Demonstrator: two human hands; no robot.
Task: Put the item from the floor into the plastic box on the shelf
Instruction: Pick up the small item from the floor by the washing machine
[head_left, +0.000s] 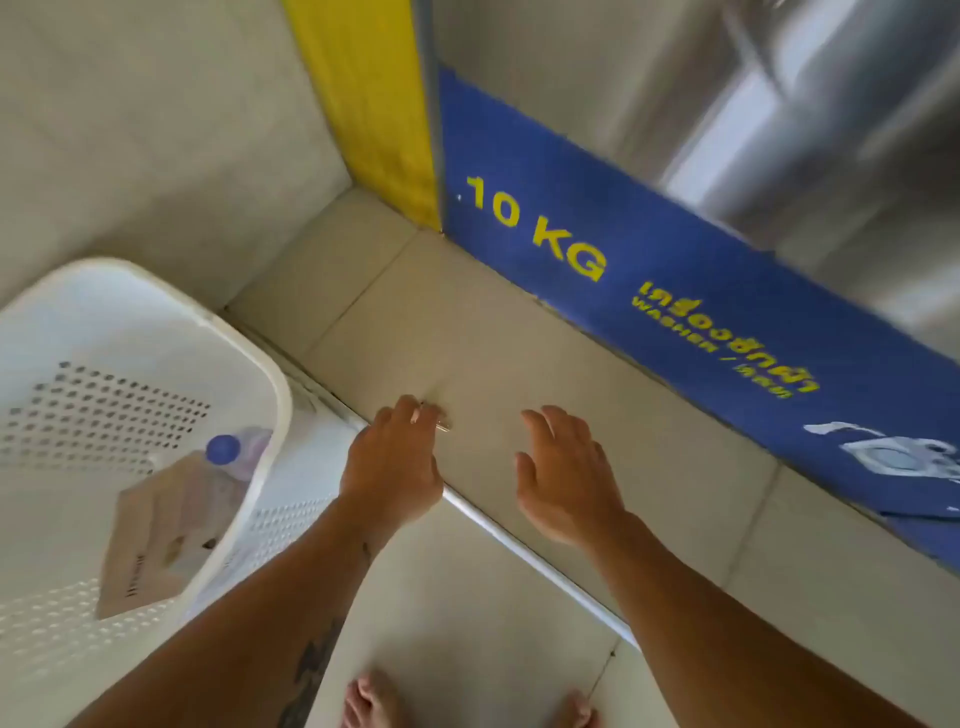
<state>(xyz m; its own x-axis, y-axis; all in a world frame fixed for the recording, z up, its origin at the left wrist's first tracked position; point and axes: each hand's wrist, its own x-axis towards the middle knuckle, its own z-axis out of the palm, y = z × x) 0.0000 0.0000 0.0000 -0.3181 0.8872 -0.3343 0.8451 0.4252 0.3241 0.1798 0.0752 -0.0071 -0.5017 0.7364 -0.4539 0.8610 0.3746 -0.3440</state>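
Note:
A small, thin, pale metallic item lies on the beige tiled floor, partly hidden under my fingers. My left hand reaches down with its fingertips curled and pinched on this item. My right hand hovers just to the right, fingers apart and holding nothing. At the left stands a white perforated plastic box, which holds a bottle with a blue cap and a tan cardboard pack. The shelf under the box is not visible.
A washing machine with a blue "10 KG" panel and steel front blocks the right side. A yellow strip marks the corner by the wall. A metal floor rail runs diagonally under my arms. My bare feet show at the bottom.

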